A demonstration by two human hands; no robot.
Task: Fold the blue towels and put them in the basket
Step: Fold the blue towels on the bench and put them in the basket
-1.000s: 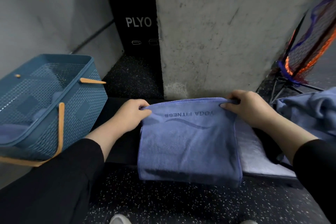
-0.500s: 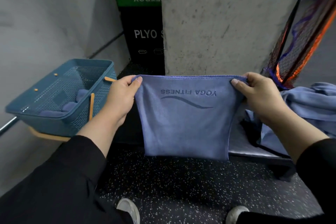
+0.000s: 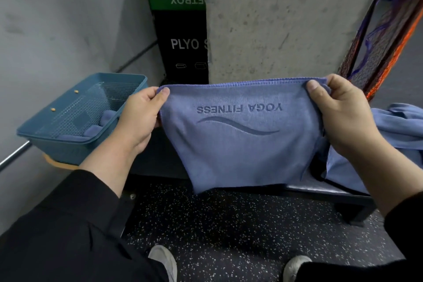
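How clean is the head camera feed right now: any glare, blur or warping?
Head view: dim, even light, no glare; towel print sharp and readable, though upside down; wide-angle warp bends the pillar and wall edges; basket interior is shadowed but visible.

A bare concrete pillar point(image 3: 274, 18), pitted and stained, fills the upper middle. A smooth grey wall point(image 3: 64, 18) runs along the left, with a metal rail point(image 3: 13, 155) low against it. Between wall and pillar stand stacked plyo soft boxes point(image 3: 180, 30), green above black, with white lettering. A low black bench point(image 3: 320, 192) sits before the pillar on black rubber flooring point(image 3: 229, 231) flecked with white. A framed orange and blue net point(image 3: 384, 30) leans at the right.
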